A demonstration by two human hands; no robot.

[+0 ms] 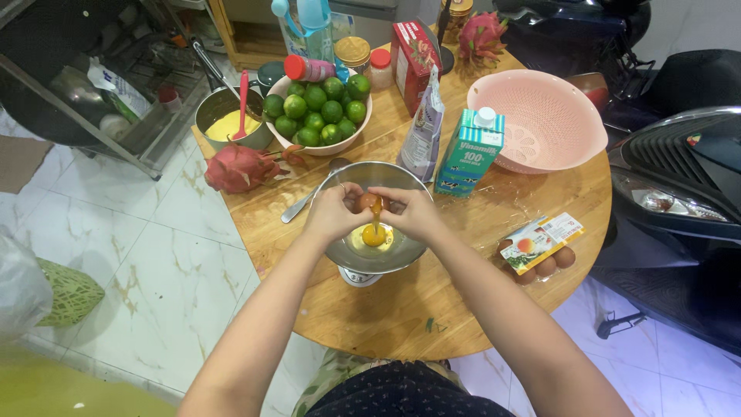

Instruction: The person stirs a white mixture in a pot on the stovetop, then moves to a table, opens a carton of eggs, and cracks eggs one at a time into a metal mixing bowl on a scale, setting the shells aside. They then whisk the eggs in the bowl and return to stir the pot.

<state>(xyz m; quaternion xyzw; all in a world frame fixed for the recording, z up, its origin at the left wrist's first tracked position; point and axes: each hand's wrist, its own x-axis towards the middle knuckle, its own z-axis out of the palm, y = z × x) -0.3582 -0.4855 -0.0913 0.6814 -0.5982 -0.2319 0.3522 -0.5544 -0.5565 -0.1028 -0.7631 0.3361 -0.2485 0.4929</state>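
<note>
Brown egg [369,202] split between both hands [375,213], over steel bowl [401,251].

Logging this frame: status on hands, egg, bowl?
Left hand and right hand both grip the cracked egg over the steel bowl. Yolk dropping into bowl. Spoon beside bowl, nothing in the way.

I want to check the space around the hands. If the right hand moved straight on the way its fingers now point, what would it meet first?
The right hand points left toward the cracked egg it already grips, and just beyond that is the left hand. So it would likely meet the left hand's fingers first, above the metal bowl.
</note>
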